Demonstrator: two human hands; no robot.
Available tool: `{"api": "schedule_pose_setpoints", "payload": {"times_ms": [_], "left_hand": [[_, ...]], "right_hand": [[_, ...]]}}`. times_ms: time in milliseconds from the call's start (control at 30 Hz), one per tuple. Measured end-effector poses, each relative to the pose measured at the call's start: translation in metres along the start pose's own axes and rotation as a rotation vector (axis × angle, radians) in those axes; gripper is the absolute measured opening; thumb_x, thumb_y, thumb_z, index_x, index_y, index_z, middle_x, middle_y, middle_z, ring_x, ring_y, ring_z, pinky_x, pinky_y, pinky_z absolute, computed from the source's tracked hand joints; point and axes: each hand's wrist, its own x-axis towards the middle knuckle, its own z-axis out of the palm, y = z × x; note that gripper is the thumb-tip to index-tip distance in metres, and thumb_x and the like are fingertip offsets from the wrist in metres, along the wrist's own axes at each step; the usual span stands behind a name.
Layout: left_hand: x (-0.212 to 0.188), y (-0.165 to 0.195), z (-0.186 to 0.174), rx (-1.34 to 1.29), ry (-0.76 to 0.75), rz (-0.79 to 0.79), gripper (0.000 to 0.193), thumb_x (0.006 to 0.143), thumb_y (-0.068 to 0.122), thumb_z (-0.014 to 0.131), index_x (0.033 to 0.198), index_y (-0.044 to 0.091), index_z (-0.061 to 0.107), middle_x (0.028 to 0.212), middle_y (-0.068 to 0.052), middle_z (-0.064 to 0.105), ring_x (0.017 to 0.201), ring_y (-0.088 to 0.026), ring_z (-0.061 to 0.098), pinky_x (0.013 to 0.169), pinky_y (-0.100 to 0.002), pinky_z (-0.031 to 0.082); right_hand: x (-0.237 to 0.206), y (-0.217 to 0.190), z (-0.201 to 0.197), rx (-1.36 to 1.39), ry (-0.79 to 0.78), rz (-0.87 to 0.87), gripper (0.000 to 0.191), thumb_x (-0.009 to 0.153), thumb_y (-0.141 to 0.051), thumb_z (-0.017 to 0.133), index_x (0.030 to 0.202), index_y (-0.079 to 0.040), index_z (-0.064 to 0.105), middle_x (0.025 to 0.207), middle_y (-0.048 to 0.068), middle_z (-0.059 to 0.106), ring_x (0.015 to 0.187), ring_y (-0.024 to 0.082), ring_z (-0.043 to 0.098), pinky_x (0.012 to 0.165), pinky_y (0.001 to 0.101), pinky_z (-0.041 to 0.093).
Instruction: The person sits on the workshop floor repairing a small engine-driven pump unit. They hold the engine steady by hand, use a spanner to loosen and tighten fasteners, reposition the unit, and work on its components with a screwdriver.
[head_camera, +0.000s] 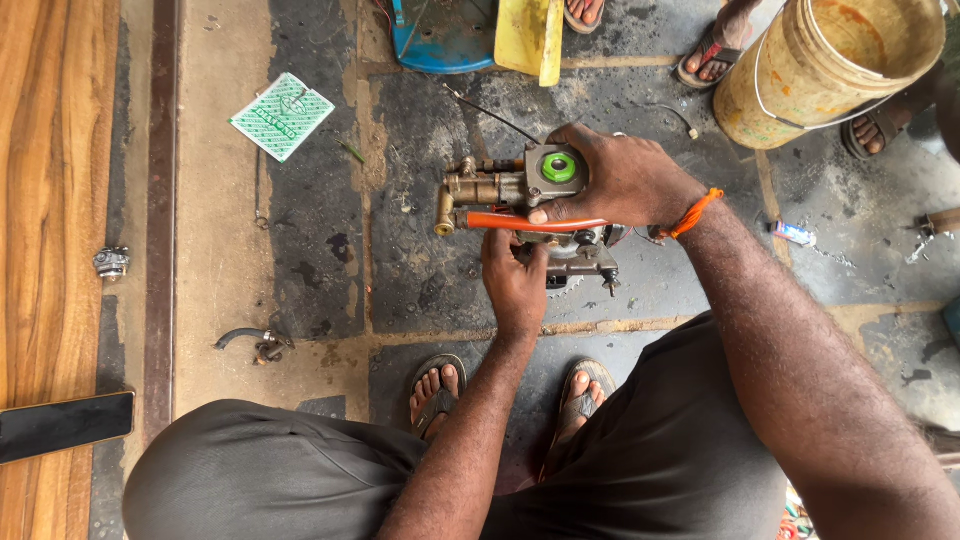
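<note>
You crouch over a small metal pump assembly (545, 215) on the stained concrete floor (300, 230), just ahead of your sandalled feet. Your right hand (625, 180) clamps down over its top, the grip closed around the grey housing beside a green cap (559, 167), thumb pressed on an orange hose (520, 222). Your left hand (513, 285) is curled tight against the underside; whatever it pinches there cannot be made out.

The risk, on this evidence: the assembly rests on its narrow base, so a slackened top hold could let it tip and knock the brass fitting (465, 190) against the floor. The hose, bent under your thumb, may kink.

Your right hand hides the assembly's far end, and the bucket (825, 65) is cut off at the frame's edge.
</note>
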Motion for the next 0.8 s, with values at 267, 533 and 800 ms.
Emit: {"api": "schedule_pose_setpoints", "payload": {"times_ms": [267, 533, 800], "left_hand": [[-0.0034, 0.0017, -0.0001, 0.03, 0.042, 0.136, 0.03, 0.099, 0.008, 0.067, 0.126, -0.003, 0.061, 0.123, -0.018, 0.062, 0.118, -0.031, 0.066, 0.095, -0.043, 0.059], [-0.0027, 0.0005, 0.0042, -0.023, 0.025, 0.045, 0.03, 0.099, 0.012, 0.07, 0.125, -0.002, 0.063, 0.124, -0.018, 0.062, 0.117, -0.03, 0.066, 0.094, -0.042, 0.06], [-0.0035, 0.0073, 0.0034, 0.077, 0.037, 0.011, 0.031, 0.092, 0.005, 0.072, 0.121, -0.003, 0.062, 0.117, -0.016, 0.063, 0.113, -0.029, 0.066, 0.093, -0.042, 0.059]], "right_hand": [[-0.001, -0.0003, -0.0019, -0.004, 0.013, -0.013, 0.102, 0.066, -0.078, 0.077, 0.137, -0.008, 0.056, 0.104, 0.017, 0.077, 0.101, 0.034, 0.075, 0.093, 0.0471, 0.057], [-0.0022, 0.002, -0.0026, 0.022, 0.019, -0.026, 0.103, 0.067, -0.079, 0.076, 0.138, -0.007, 0.056, 0.108, 0.017, 0.076, 0.104, 0.034, 0.074, 0.094, 0.0478, 0.056], [-0.0032, 0.001, -0.0053, 0.029, 0.014, -0.003, 0.102, 0.067, -0.079, 0.077, 0.137, -0.008, 0.056, 0.109, 0.016, 0.076, 0.106, 0.033, 0.073, 0.095, 0.0477, 0.056]]}}
